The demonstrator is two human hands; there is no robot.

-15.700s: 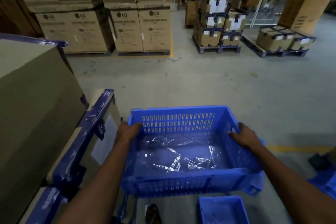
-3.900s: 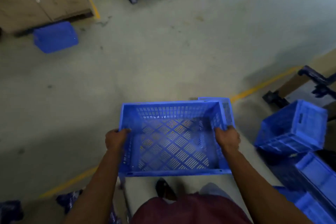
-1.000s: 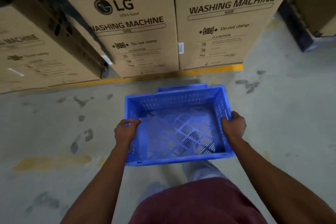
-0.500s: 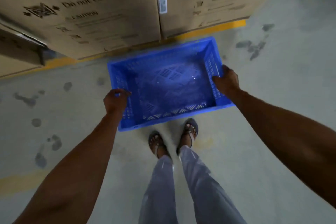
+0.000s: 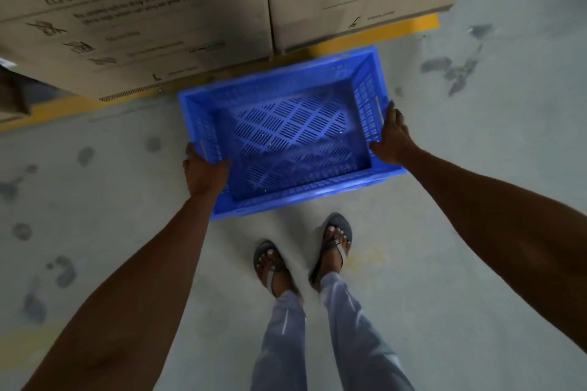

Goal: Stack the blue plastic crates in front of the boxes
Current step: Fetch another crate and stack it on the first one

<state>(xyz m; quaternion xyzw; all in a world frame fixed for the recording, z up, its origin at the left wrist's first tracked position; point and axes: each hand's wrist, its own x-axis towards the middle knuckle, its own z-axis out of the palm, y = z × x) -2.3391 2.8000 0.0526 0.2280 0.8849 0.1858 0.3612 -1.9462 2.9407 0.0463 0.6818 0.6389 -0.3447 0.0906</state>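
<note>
feet in grey sandals [image 5: 333,240] stand on the concrete floor [image 5: 460,200], toes towards the boxes, with pale trouser legs below them. just beyond the toes sits the blue crate [image 5: 286,140], its near rim close to the sandals. half a second ago it hung a little higher and nearer the person; it has since come down and forward, and its slotted bottom now seems to lie over a second slotted layer, so it looks nested in the crate already left at this spot, though i cannot tell if it is fully seated. the left hand [image 5: 205,173] grips the near left corner, thumb over the rim and inside the wall. the right hand [image 5: 392,136] holds the right wall, its fingers lying along the outside and the thumb at the rim. both hands are still on the crate, so the release is not yet made. past the crate runs a yellow floor line [image 5: 365,38], and right behind it stand the cardboard boxes [image 5: 143,19], the crate's far rim just beside their base. by my judgement this stacking is all but done: let go, then fetch the next.
</note>
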